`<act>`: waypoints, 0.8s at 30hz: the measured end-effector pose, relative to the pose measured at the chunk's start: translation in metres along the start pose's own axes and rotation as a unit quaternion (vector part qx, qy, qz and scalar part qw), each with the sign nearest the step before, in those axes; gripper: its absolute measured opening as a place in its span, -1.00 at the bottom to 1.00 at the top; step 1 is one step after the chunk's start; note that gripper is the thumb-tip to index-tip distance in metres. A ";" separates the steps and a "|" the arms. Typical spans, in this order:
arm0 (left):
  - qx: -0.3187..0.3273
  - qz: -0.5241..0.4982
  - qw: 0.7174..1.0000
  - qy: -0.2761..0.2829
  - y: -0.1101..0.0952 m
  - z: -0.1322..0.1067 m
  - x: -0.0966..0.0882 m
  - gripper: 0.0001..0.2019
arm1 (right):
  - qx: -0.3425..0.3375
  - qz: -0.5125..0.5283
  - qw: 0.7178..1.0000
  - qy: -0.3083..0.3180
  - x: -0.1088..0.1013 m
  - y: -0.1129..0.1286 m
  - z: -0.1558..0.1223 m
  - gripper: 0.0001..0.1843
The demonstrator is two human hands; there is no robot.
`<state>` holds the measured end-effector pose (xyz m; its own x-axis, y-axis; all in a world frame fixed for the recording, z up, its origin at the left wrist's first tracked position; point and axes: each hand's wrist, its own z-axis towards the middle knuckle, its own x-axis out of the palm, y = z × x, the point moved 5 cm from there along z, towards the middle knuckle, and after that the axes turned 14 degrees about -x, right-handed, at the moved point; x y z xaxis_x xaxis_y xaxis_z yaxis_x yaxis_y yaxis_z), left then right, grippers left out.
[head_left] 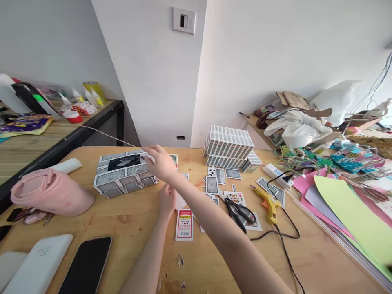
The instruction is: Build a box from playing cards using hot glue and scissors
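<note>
A long box covered in grey-backed playing cards (112,176) lies on the wooden table, with a dark opening in its top. My right hand (162,163) reaches across to its right end, fingers bent over the upper edge and closed on it. Just below, my left hand (168,201) is closed beside the box's right end. Its fingertips are partly hidden by my right forearm, so what they hold cannot be made out. A red and white printed card (184,224) lies close to my left wrist. Loose playing cards (212,185) are scattered right of my forearm.
Stacked card boxes (228,143) stand at the back. Black scissors (237,212) and a yellow glue gun (271,204) with a trailing cord lie to the right, before coloured paper sheets (346,208). Leftward are a pink tumbler (58,194), a phone (87,265) and a white power bank (39,265).
</note>
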<state>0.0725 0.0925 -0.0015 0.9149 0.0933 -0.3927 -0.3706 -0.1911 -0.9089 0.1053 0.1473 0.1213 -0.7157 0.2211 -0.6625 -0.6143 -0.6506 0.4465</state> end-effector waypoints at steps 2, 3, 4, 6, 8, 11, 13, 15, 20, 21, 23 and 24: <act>0.000 -0.026 1.000 0.004 -0.002 0.000 0.000 -0.67 | 0.050 -0.004 0.999 -0.004 -0.039 -0.016 -0.021 -0.70; 0.000 -0.040 0.999 0.006 -0.002 0.001 0.000 -0.66 | 0.079 -0.008 0.997 0.000 -0.060 -0.028 -0.035 -0.72; -0.002 -0.051 0.999 0.008 -0.001 0.002 0.000 -0.66 | 0.114 -0.017 0.993 0.002 -0.083 -0.041 -0.050 -0.73; -0.009 -0.062 0.998 0.009 0.002 0.005 0.000 -0.65 | 0.198 -0.058 0.978 0.017 -0.127 -0.069 -0.086 -0.74; -0.013 -0.063 0.998 0.011 0.004 0.008 0.001 -0.64 | 0.284 -0.116 0.947 0.091 -0.161 -0.091 -0.127 -0.76; -0.015 -0.059 0.998 0.017 0.006 0.009 0.002 -0.64 | 0.389 -0.152 0.887 0.197 -0.188 -0.101 -0.193 -0.82; -0.013 -0.049 0.999 0.019 0.004 0.007 0.003 -0.64 | 0.412 -0.143 0.868 0.239 -0.189 -0.094 -0.229 -0.84; -0.009 -0.035 0.999 0.021 0.001 0.004 0.003 -0.64 | 0.414 -0.141 0.863 0.253 -0.183 -0.082 -0.256 -0.69; -0.009 -0.009 1.000 0.021 -0.006 0.000 0.003 -0.65 | 0.408 -0.145 0.870 0.235 -0.158 -0.060 -0.283 -0.78; -0.009 -0.004 1.000 0.019 -0.007 0.000 0.003 -0.65 | 0.409 -0.140 0.870 0.237 -0.153 -0.057 -0.284 -0.80; -0.011 0.007 1.000 0.016 -0.008 -0.001 0.002 -0.65 | 0.412 -0.146 0.870 0.229 -0.144 -0.051 -0.282 -0.74; -0.012 0.012 1.000 0.017 -0.008 -0.001 0.002 -0.65 | 0.415 -0.159 0.869 0.216 -0.142 -0.049 -0.281 -0.67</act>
<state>0.0772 0.0930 0.0049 0.9111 0.0560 -0.4083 -0.3882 -0.2159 -0.8959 0.3306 -0.0562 0.0238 -0.3844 -0.1160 -0.9159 -0.9147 0.1822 0.3608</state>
